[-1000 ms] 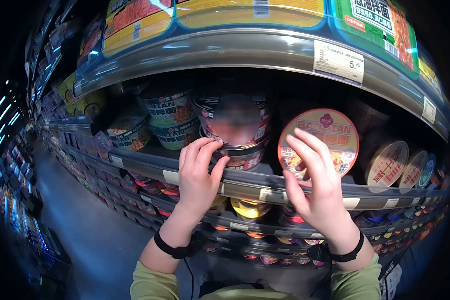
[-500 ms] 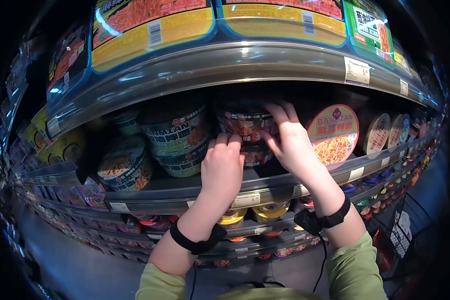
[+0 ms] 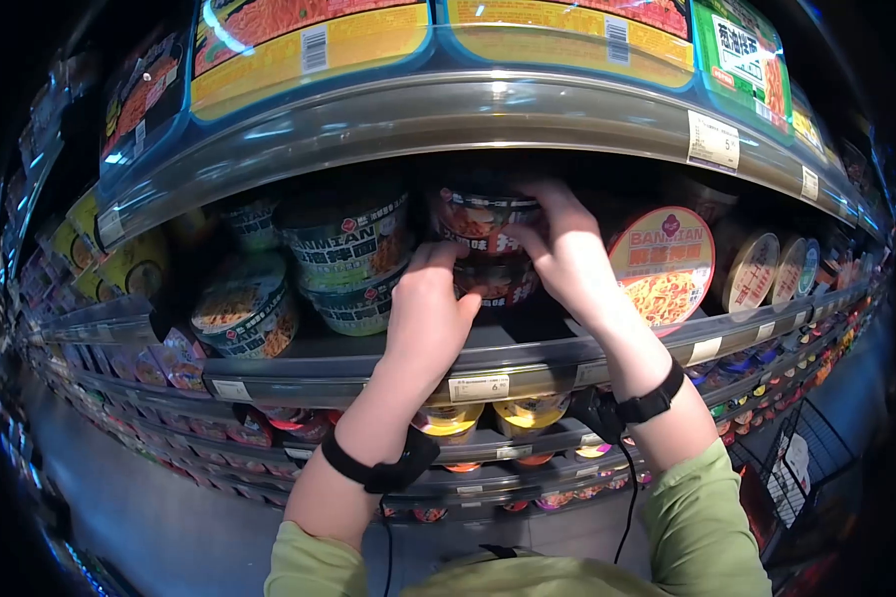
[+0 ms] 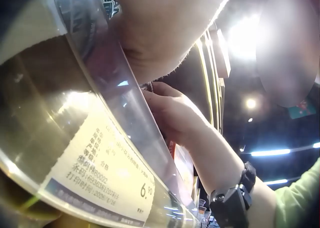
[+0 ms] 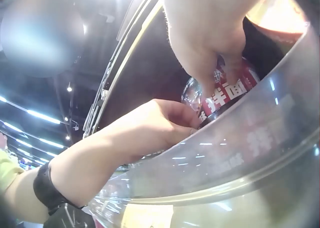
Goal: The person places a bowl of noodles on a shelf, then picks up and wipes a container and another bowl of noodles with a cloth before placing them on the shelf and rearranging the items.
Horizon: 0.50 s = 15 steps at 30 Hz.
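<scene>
Two dark noodle bowls stand stacked on the shelf, the upper bowl (image 3: 488, 217) over the lower bowl (image 3: 503, 286). My right hand (image 3: 570, 244) grips the upper bowl from its right side, thumb on the front and fingers around the far edge. In the right wrist view that hand's fingers press on the red-and-white label (image 5: 226, 95). My left hand (image 3: 430, 306) holds the left side of the stack with bent fingers, its thumb low near the lower bowl. The left fingertips are partly hidden in the head view; the right wrist view places them by the upper bowl's bottom edge.
Green-labelled noodle bowls (image 3: 343, 249) stand stacked to the left, with a tilted bowl (image 3: 246, 308) beside them. A round-lidded bowl (image 3: 664, 267) faces out on the right. The upper shelf edge (image 3: 498, 95) overhangs closely; a lip with price tags (image 3: 478, 388) runs in front.
The right hand has moved left from in front of the round-lidded bowl onto the dark upper bowl. The left hand stays at the stack's left side. The view has shifted.
</scene>
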{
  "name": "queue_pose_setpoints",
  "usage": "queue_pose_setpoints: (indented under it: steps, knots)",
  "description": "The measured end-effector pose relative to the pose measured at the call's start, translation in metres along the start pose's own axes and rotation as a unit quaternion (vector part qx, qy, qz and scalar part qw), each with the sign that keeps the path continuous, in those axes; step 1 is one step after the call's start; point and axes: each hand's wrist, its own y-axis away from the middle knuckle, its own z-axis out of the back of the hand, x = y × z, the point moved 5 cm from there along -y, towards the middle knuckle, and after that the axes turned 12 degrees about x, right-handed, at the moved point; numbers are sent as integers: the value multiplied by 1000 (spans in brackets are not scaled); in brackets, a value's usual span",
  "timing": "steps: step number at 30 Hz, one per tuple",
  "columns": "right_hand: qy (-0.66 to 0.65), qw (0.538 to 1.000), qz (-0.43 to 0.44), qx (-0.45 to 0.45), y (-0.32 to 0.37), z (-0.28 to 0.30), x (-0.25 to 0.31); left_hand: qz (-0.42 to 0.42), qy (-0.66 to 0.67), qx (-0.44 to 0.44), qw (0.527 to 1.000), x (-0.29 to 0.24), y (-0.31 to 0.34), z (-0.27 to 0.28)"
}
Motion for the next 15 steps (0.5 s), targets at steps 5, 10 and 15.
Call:
queue_pose_setpoints:
  steps: [5,10,15]
  knots:
    - [-4,998,63,-14,36,38,47,142,367,23,919,7,26,31]
    - [45,987,153,8,79,21,46,164,446,131,870,1,32,39]
    - [-10,993,89,80,92,13,29,134,498,68,854,13,39,18]
